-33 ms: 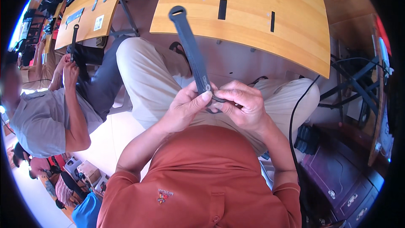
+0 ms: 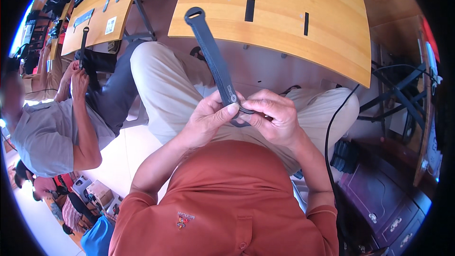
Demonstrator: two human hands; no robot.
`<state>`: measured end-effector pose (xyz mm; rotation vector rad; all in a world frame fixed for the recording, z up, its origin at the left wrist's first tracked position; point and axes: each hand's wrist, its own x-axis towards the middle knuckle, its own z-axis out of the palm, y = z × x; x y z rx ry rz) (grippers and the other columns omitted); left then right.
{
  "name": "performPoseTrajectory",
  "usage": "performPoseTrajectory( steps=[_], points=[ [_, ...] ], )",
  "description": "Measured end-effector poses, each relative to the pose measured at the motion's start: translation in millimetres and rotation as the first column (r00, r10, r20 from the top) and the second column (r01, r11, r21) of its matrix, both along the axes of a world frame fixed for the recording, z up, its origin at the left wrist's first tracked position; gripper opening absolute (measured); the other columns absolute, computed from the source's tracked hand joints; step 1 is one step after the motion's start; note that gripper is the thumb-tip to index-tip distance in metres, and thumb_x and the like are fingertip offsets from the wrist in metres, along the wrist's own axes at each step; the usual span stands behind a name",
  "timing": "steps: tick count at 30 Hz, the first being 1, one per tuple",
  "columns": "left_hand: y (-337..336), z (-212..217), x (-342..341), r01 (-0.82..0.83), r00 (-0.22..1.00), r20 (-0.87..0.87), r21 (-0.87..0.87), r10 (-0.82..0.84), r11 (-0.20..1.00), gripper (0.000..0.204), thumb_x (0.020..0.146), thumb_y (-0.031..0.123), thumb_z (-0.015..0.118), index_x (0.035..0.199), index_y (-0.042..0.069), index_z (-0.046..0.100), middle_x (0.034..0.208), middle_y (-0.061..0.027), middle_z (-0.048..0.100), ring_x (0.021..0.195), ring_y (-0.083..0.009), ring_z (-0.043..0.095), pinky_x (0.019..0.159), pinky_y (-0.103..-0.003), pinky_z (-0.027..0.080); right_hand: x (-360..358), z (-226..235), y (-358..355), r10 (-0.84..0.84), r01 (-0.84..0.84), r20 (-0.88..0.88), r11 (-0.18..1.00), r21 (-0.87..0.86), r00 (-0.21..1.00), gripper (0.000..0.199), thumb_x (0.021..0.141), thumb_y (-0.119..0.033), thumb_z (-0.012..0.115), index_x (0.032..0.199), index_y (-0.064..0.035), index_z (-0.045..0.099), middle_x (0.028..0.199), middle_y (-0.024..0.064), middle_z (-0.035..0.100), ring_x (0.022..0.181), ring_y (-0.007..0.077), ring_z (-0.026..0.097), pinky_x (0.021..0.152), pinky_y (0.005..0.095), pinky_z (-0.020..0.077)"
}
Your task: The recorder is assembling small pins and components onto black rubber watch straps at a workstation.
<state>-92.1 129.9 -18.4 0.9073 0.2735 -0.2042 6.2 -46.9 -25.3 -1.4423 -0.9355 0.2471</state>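
A long dark strap (image 2: 211, 47) with a slotted, rounded head stands up from my hands, tilted to the left at its far end. My left hand (image 2: 212, 116) pinches it near its lower end, thumb on top, close to some pale printing. Closed beside it, my right hand (image 2: 275, 114) grips the strap's curled lower end between thumb and fingers. A dark loop of the strap shows between and just below the fingertips. How that end is folded or threaded is partly hidden by my fingers. Both hands are above my lap, in front of my belly.
A wooden table (image 2: 279, 0) ahead bears two short black strips (image 2: 250, 10). At left, a seated co-worker (image 2: 61, 123) holds a similar strap (image 2: 84, 45) near another table (image 2: 102, 14) with straps on it. A black cable (image 2: 327, 137) hangs at right, near purple cabinets (image 2: 379, 194).
The strap's slotted far end has swung slightly to the left. Both hands keep their hold, with only slight finger movement.
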Motion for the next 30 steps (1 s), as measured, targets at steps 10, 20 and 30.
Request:
performPoseTrajectory(
  steps=[10, 20, 30],
  points=[
    [10, -10, -2, -0.066, 0.996, -0.067, -0.026, 0.064, 0.997, 0.024, 0.090, 0.009, 0.075, 0.113, 0.005, 0.069, 0.095, -0.0017, 0.072, 0.076, -0.0078, 0.064, 0.065, -0.022, 0.055, 2, -1, 0, 0.008, -0.003, 0.042, 0.993, -0.121, 0.999, 0.028, 0.081, -0.003, 0.081, 0.107, 0.0022, 0.071, 0.089, 0.0133, 0.070, 0.075, 0.0224, 0.068, 0.064, 0.0309, 0.0537],
    [8, -14, -3, -0.108, 0.989, -0.104, -0.045, 0.103, 0.993, 0.022, 0.092, 0.007, 0.072, 0.113, 0.002, 0.066, 0.096, -0.0041, 0.071, 0.072, -0.0095, 0.066, 0.062, -0.023, 0.056, 0, 0, 4, 0.020, -0.023, -0.016, 0.983, -0.184, 1.000, 0.027, 0.085, -0.002, 0.077, 0.111, 0.0024, 0.071, 0.086, 0.0123, 0.068, 0.073, 0.0215, 0.065, 0.064, 0.0318, 0.0520],
    [10, -17, -5, -0.128, 0.989, -0.077, -0.049, 0.124, 0.991, 0.022, 0.094, 0.006, 0.070, 0.114, 0.001, 0.064, 0.104, -0.0053, 0.068, 0.088, -0.0114, 0.067, 0.070, -0.024, 0.060, 1, -4, 2, 0.070, -0.091, -0.099, 0.972, -0.219, 0.993, 0.025, 0.089, -0.001, 0.071, 0.113, 0.0042, 0.068, 0.091, 0.0141, 0.065, 0.076, 0.0250, 0.066, 0.066, 0.0331, 0.0522]
  ],
)
